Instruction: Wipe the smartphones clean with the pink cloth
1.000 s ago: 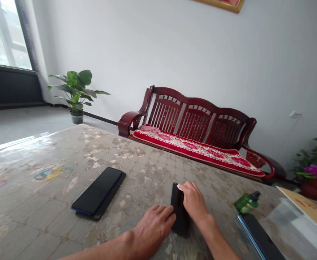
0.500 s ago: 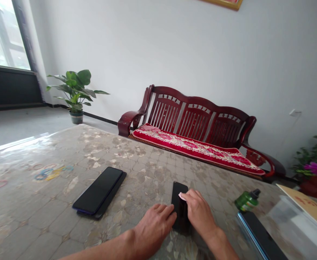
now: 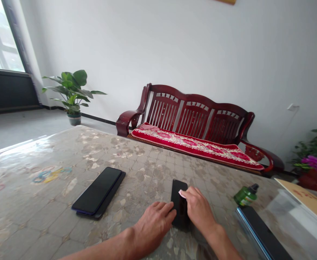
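A black smartphone (image 3: 179,206) lies flat on the patterned tabletop in front of me. The fingers of my left hand (image 3: 155,224) are bent against its left edge, gripping it at the side. Over the right side of the screen, my right hand (image 3: 199,207) pinches a small pale pink cloth (image 3: 182,194) that touches the glass. Most of the cloth is hidden inside the fingers. Farther left, two more dark phones (image 3: 99,191) are stacked slightly askew.
Coloured rubber bands (image 3: 48,175) lie at the left. On the right are a green spray bottle (image 3: 246,195), a stack of phones (image 3: 264,233) and a translucent box (image 3: 302,213). A red wooden bench (image 3: 193,119) stands beyond the table (image 3: 147,169).
The view has shifted slightly. My right hand and the cloth have moved a little on the screen; the left hand stays at the phone's edge.
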### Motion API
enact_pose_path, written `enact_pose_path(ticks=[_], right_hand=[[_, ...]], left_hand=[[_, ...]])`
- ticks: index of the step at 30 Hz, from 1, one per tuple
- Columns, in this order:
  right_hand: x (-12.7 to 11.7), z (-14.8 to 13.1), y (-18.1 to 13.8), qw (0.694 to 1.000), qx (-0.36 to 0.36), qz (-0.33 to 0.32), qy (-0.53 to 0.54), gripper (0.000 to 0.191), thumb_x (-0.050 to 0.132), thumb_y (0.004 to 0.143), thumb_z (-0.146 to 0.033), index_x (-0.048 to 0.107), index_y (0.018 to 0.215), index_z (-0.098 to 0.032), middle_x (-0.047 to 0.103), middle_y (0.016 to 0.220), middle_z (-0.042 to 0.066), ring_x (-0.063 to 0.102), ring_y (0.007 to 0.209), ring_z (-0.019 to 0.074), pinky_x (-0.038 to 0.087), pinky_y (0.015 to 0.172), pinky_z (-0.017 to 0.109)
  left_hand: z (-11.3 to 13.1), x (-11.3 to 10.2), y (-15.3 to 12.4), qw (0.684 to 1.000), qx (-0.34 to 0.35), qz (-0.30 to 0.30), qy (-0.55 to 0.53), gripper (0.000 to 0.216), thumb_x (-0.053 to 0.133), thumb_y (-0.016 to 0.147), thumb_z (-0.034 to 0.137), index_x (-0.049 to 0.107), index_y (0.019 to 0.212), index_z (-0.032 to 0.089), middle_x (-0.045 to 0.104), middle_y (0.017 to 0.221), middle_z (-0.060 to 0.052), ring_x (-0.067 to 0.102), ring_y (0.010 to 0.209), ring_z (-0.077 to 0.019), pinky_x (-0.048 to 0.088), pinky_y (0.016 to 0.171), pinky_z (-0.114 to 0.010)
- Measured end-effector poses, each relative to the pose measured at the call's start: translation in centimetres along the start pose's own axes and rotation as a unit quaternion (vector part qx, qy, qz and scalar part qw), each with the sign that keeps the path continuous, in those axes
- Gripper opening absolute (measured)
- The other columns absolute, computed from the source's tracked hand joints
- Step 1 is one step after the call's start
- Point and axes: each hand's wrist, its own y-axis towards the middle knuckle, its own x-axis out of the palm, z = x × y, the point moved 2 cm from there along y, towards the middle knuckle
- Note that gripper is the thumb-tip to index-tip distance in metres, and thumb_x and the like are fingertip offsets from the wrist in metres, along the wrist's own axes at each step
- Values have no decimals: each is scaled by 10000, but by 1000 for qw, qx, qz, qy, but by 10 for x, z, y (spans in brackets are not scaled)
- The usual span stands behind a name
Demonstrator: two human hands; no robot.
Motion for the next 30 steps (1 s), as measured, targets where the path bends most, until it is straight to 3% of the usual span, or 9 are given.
enact_pose_path(ticks=[10, 19, 30], right_hand=[[0, 3, 34, 998, 54, -6, -42, 388, 403, 905, -61, 719, 1093, -183, 681, 1018, 83, 586, 993, 191, 419, 902, 254], [3, -23, 8, 1000, -14, -14, -13, 383, 394, 936, -81, 704, 1101, -234, 649, 963, 55, 558, 962, 189, 421, 858, 255], [9, -21, 44, 1000, 18, -9, -21, 351, 411, 947, -106, 700, 1120, -207, 662, 1032, 74, 556, 996, 188, 408, 903, 256]], left_hand=[[-1, 2, 1, 1000, 7, 4, 7, 213, 510, 943, 158, 569, 1147, 172, 579, 1265, -106, 581, 1081, -256, 457, 936, -376], [-1, -1, 2, 1000, -18, 5, -14, 231, 541, 933, 172, 561, 1160, 210, 615, 1177, -63, 599, 1010, -231, 463, 916, -356], [-15, -3, 11, 999, -45, 20, -6, 235, 547, 940, 191, 567, 1173, 216, 613, 1223, -57, 610, 1019, -240, 479, 907, -378]])
